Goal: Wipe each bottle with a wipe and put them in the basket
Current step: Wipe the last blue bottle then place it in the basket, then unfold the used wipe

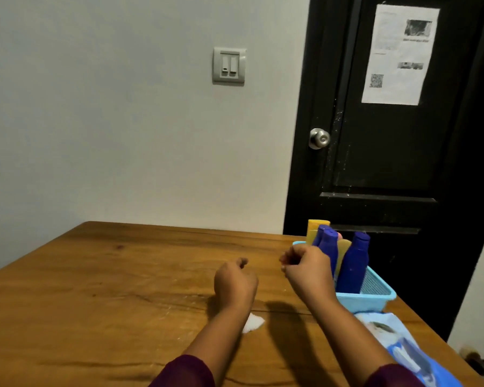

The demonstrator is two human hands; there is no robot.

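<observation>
Above the brown wooden table (95, 289), the left hand (234, 283) curls loosely, empty; a crumpled white wipe (253, 322) lies below its wrist. The right hand (308, 270) is likewise curled, empty. Just right of its fingers (287, 259), dark blue plastic bottles (354, 263) stand in the light blue plastic basket (375, 298).

- There is a single view, from a camera on the person's head, above the near edge of the wooden table (101, 277).
- It faces forward and slightly down, across the tabletop toward the pale wall (123, 121) and the black door (389, 163).
- It sits close: both forearms rise from the bottom edge, and the left hand (235, 283) and right hand (308, 270) sit near the middle.
- The wide lens bends the table edges outward.
</observation>
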